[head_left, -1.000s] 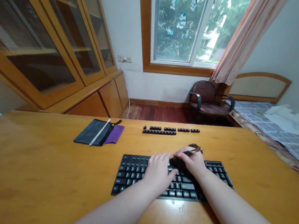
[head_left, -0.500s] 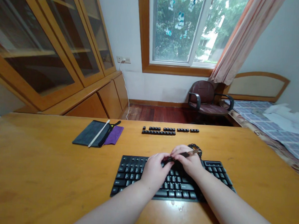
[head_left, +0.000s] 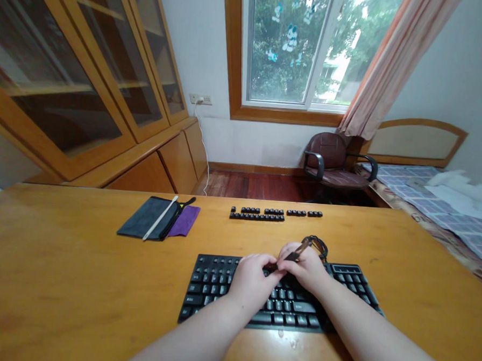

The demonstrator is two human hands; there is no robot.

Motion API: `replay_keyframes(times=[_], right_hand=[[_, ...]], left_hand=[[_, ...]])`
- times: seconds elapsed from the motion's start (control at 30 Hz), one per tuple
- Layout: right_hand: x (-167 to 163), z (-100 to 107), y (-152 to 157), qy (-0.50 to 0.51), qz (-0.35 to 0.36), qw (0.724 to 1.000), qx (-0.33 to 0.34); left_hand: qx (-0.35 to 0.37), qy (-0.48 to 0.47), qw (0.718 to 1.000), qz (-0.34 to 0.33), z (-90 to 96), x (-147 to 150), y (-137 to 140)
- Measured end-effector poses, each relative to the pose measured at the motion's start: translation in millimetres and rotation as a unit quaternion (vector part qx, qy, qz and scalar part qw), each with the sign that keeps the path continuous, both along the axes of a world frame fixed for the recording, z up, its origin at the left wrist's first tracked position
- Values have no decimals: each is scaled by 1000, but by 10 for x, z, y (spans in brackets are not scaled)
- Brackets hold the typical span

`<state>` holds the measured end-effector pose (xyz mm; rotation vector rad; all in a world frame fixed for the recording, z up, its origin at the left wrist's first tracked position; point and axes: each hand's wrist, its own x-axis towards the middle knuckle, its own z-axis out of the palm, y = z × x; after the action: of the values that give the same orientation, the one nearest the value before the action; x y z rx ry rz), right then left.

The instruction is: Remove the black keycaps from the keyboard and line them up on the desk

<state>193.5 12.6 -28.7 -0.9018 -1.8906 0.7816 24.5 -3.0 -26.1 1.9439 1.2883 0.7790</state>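
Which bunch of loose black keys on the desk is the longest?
The front row, closer to the keyboard: it runs in one long line, while the back keys sit in short groups with gaps between.

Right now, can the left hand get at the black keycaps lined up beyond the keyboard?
Probably yes: only the back edge of the keyboard and some desktop lie between the left hand and the keycaps.

No text can be read: the pale markings on the black keyboard [head_left: 282,295] are too small and blurred.
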Motion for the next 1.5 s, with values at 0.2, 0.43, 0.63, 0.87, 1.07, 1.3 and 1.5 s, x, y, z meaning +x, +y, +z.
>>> replay_keyframes(times=[0.2, 0.43, 0.63, 0.87, 1.07, 1.3, 1.5], right_hand=[[-2, 6, -16, 21, -8, 999, 27], [8, -1, -26, 46, -23, 999, -14], [25, 1, -23, 12, -42, 998, 38], [33, 21, -55, -25, 0, 997, 77], [40, -7, -71, -10, -77, 993, 86], [42, -63, -25, -190, -91, 977, 35], [13, -91, -28, -230, -91, 969, 31]], left_hand=[[-16, -41, 999, 13, 15, -8, 13], [-2, -72, 997, 25, -39, -22, 24], [-1, -111, 993, 36, -54, -20, 37], [-50, -166, 983, 62, -63, -13, 68], [-41, -166, 981, 95, -34, -14, 72], [-31, -163, 983, 80, -91, -7, 75], [-31, -133, 989, 64, -114, -5, 74]])
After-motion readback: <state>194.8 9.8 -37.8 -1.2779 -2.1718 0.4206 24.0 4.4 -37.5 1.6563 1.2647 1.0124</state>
